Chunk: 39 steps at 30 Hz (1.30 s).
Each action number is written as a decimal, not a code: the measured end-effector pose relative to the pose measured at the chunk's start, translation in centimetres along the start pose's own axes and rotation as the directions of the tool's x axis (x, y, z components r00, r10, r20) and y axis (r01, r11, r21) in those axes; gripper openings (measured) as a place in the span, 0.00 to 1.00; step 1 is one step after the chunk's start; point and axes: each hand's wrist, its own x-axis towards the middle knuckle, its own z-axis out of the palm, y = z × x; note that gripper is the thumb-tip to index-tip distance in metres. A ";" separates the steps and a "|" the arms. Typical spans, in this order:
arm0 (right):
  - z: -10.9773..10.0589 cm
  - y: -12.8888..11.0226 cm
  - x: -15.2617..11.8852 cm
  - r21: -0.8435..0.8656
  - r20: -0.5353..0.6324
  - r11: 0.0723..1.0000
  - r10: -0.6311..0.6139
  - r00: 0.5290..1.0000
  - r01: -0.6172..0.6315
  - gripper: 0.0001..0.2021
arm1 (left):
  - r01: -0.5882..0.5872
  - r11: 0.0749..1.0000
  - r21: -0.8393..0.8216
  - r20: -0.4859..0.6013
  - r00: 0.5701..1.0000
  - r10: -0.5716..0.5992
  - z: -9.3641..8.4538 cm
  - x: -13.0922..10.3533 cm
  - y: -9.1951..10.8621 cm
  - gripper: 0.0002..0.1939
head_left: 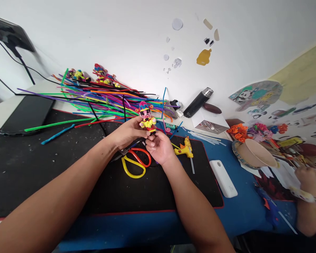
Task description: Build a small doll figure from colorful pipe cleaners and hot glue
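Observation:
Upright in my fingers is a small pipe-cleaner doll [148, 122] with a pink-and-blue hat, a painted face and a yellow, red and black body. My left hand [130, 133] is closed on its side, thumb across the lower body. From below, my right hand [160, 147] pinches the doll's base; the exact contact is partly hidden. Just under my hands lie scissors with red and yellow handles [133, 172], their blades partly covered. A yellow glue gun [184, 148] rests right of my right hand, a glue stick poking out of its back.
Many coloured pipe cleaners [107, 96] are heaped behind, with more finished dolls [101, 72] on them. A phone [28, 114] lies left. At right are a black flask [198, 102], a white power bank [223, 178], a bowl [256, 153] and a co-worker's hands [308, 181].

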 end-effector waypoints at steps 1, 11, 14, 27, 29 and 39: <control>0.0 0.0 0.0 0.004 -0.002 1.000 0.000 1.000 0.000 0.07 | -0.001 1.000 -0.001 0.000 1.000 0.001 0.0 0.0 0.0 0.27; 0.2 0.1 0.0 -0.025 -0.035 1.000 -0.015 0.999 0.014 0.07 | 0.017 1.000 -0.024 -0.055 0.998 -0.019 0.2 -0.1 0.2 0.28; 0.3 0.1 0.0 -0.051 -0.055 0.998 -0.030 0.998 0.028 0.08 | 0.011 0.999 -0.048 -0.083 0.996 -0.015 0.2 -0.1 0.4 0.25; 0.0 0.0 -0.1 -0.271 -0.057 0.933 -0.262 0.963 0.238 0.24 | -0.052 0.998 -0.045 -0.177 0.983 0.043 -0.7 0.3 0.1 0.19; -0.1 0.1 -0.1 -0.299 -0.041 0.922 -0.271 0.962 0.247 0.26 | -0.043 0.998 -0.046 -0.181 0.983 0.034 -0.6 0.2 0.1 0.19; -0.3 0.5 0.0 -0.343 -0.040 0.906 -0.278 0.960 0.249 0.25 | 0.006 1.000 -0.016 -0.158 0.987 -0.009 -0.7 0.0 -0.2 0.17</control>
